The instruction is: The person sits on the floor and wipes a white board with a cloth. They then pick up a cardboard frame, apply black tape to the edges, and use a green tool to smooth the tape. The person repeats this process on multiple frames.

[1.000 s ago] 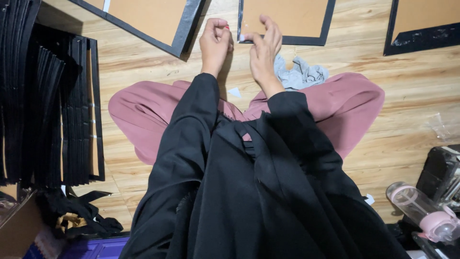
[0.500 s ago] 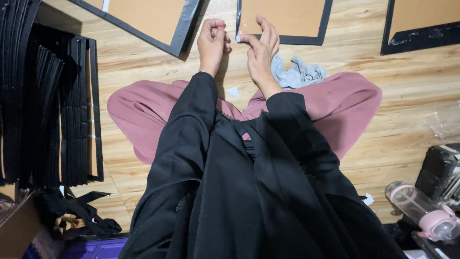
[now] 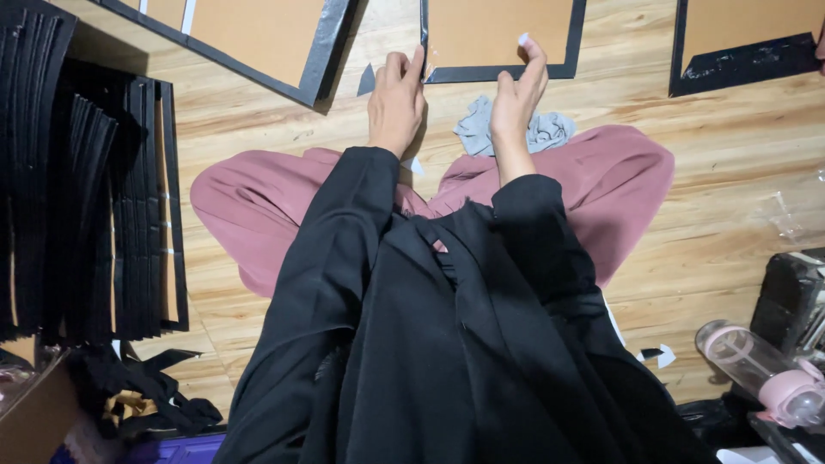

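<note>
My left hand (image 3: 396, 101) pinching black edge strip at corner of middle board (image 3: 498, 34); right hand (image 3: 518, 93) grip spread, fingertip on border. Taping looks part done; stack of finished boards (image 3: 94, 198) on floor beside.

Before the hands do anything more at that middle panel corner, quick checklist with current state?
1. Left hand on the black edging at the near left corner of the middle brown panel: ok, fingertips pinch there.
2. Right hand on the panel's near edge: cannot tell; fingers sit over the black border, contact unclear.
3. Panel flat on the wooden floor: ok, as far as its visible part shows.
4. Grey cloth free of the panel: ok, it lies beside the right wrist, apart from the border.
5. Neighbouring panel on the left apart from the middle one: ok, floor shows between them.
</note>
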